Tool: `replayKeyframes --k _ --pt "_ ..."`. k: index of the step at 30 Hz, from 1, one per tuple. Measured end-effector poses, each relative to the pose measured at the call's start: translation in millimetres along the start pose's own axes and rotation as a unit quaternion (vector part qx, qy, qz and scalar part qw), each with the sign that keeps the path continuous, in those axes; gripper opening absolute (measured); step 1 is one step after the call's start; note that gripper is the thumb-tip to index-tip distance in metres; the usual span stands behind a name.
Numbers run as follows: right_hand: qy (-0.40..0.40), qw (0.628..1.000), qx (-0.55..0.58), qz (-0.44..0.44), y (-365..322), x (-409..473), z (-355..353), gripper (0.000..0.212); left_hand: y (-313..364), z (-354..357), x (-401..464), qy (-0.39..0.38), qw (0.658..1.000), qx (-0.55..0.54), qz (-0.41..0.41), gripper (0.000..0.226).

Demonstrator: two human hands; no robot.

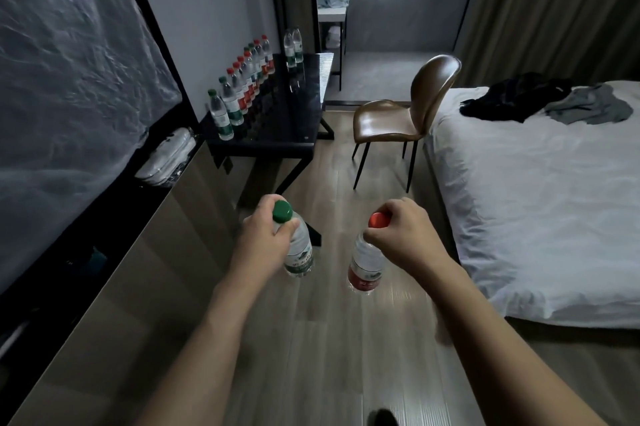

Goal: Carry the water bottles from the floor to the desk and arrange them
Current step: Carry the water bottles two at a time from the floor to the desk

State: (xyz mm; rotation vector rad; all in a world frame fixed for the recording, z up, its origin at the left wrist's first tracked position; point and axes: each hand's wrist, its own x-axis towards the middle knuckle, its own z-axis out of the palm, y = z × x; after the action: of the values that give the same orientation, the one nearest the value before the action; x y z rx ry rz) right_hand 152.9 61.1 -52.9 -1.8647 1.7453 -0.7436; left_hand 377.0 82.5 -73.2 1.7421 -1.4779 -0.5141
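Left hand pinches the green-capped bottle by its neck, right hand the red-capped bottle; both hang upright, seemingly clear of the floor. The worktop lies ahead-left, nearer the left grip.

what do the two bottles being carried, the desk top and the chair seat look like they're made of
Green-capped bottle and red-capped bottle: clear thin plastic, floor visible through them. Desk top: glossy black, likely glass or lacquer, mirroring the bottles. Chair: smooth brown leather or imitation, soft sheen.
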Motion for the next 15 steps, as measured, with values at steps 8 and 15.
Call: replayKeyframes --k 8,15 --pt "-0.020 1.000 -0.009 0.005 16 93 14 0.020 -10 37 79 -0.012 0.999 -0.018 -0.027 0.023" --pt "-0.020 1.000 0.008 -0.012 40 213 18 0.023 1 74 185 0.000 1.000 0.002 -0.027 0.021"
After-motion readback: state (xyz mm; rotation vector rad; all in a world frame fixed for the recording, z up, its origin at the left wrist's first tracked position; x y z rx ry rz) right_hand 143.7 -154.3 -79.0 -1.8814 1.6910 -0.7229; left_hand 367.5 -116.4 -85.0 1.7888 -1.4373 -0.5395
